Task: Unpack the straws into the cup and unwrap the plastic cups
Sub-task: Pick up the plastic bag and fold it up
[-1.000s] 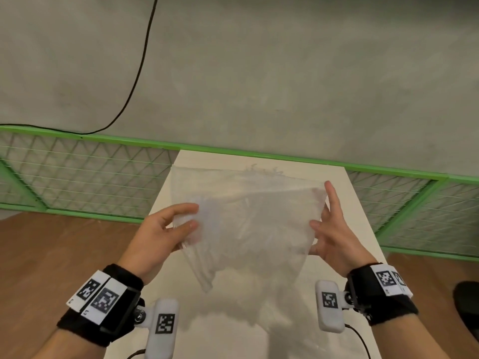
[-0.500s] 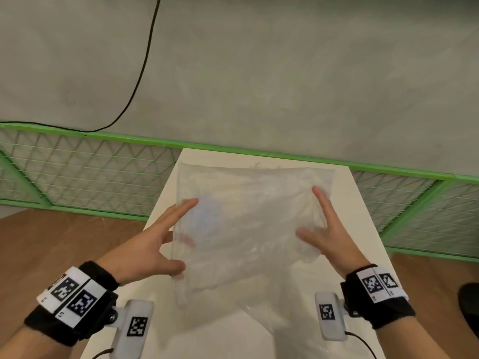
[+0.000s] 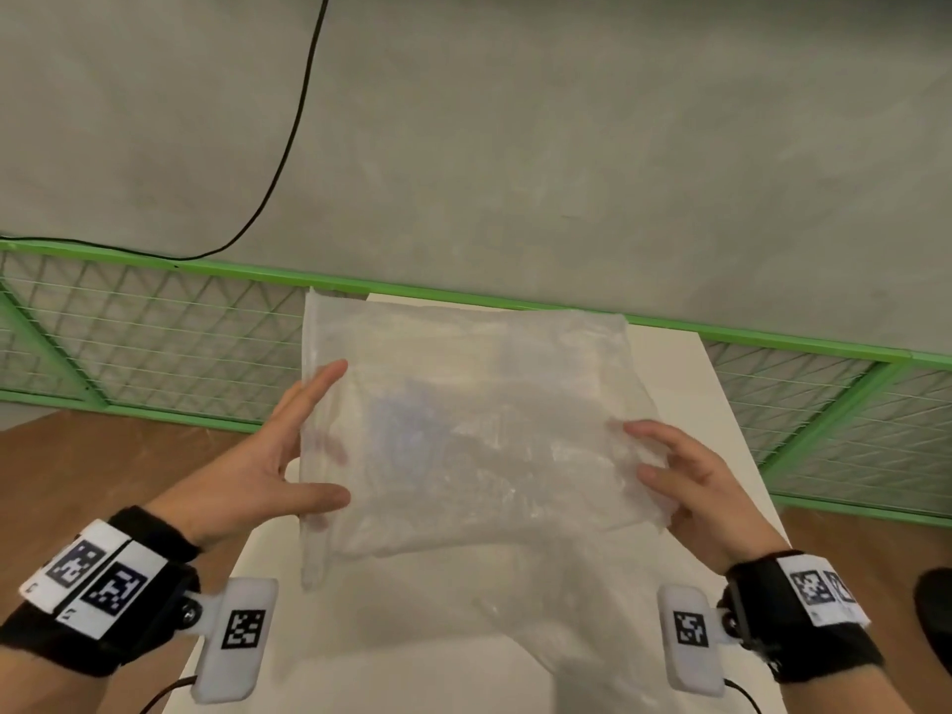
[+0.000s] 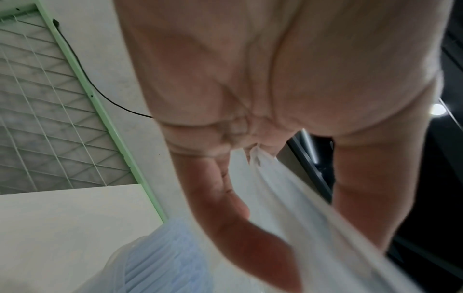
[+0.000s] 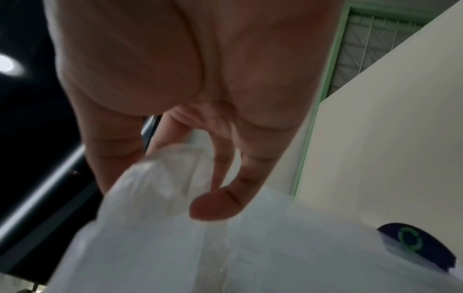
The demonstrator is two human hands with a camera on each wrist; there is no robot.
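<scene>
The clear plastic bag (image 3: 463,430) is held above the surface (image 3: 680,373), right hand (image 3: 690,487) pinching one edge, left hand (image 3: 278,466), fingers straight, bracing the other: pull evenly, keeping it off the bluish bundle (image 4: 162,253) below (perhaps the cups; too blurred).

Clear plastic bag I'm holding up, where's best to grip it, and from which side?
Probably its straight seamed left edge, pinched from the left where the left hand is; the rest of the clear plastic bag is limp film, crumpling at the right hand.
</scene>
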